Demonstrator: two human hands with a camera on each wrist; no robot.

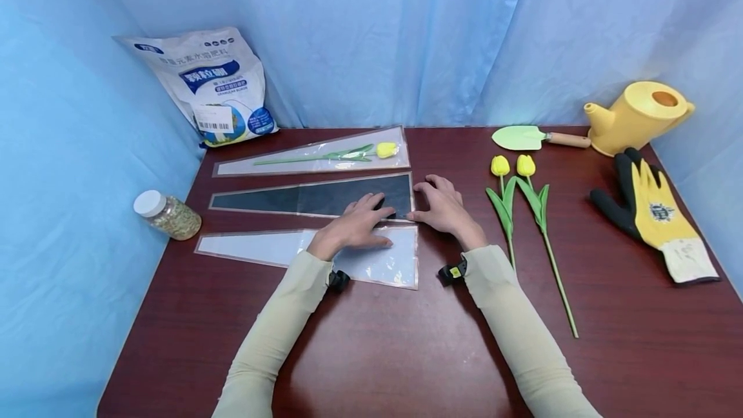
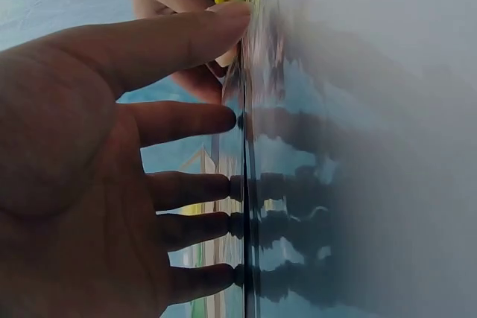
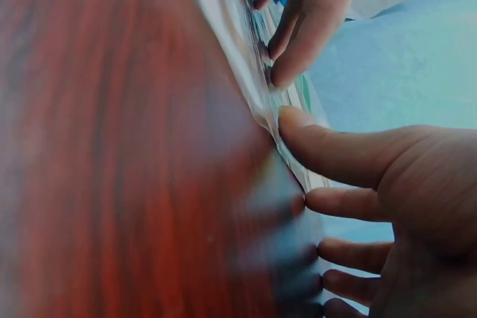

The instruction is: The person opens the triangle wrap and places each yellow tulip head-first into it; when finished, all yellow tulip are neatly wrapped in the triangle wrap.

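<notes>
Three long tapered flat flower sleeves lie one above another. My left hand rests over the wide end of the black sleeve, its fingertips on the film and its thumb over the white sleeve in front. In the left wrist view the fingers are nearly straight, tips at the glossy surface. At the black sleeve's right edge, my right hand touches down with spread fingers, its thumb by the near corner. Behind lies a third sleeve with a yellow tulip on it.
To the right are two yellow tulips, a trowel, a yellow watering can and work gloves. On the left stand a fertilizer bag and a tilted jar of granules. Blue curtains border the table.
</notes>
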